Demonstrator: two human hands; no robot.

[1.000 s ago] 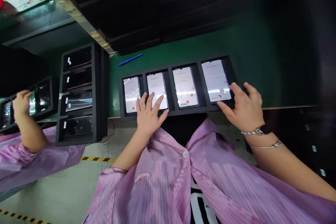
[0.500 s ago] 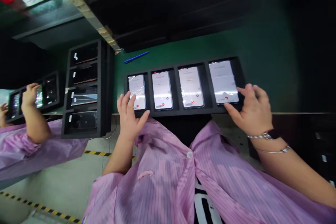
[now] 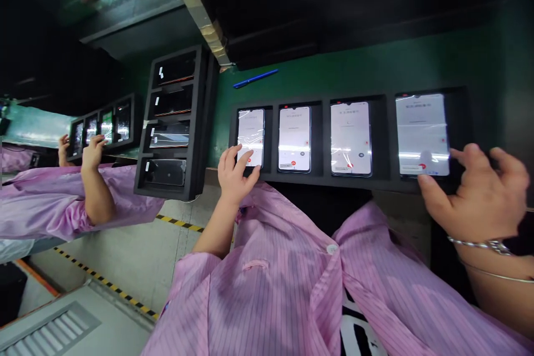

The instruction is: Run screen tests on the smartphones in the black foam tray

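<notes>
While in foam tray (image 3: 379,182), four smartphones (image 3: 350,139)

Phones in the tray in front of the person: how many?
4, in a row in the tray: first phone under the left hand, second phone, third phone, fourth phone at the right hand.

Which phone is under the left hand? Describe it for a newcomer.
On the green bench, find the black foam tray of four phones. Take the leftmost phone: only it lies under the left hand, which covers its lower end.
</notes>
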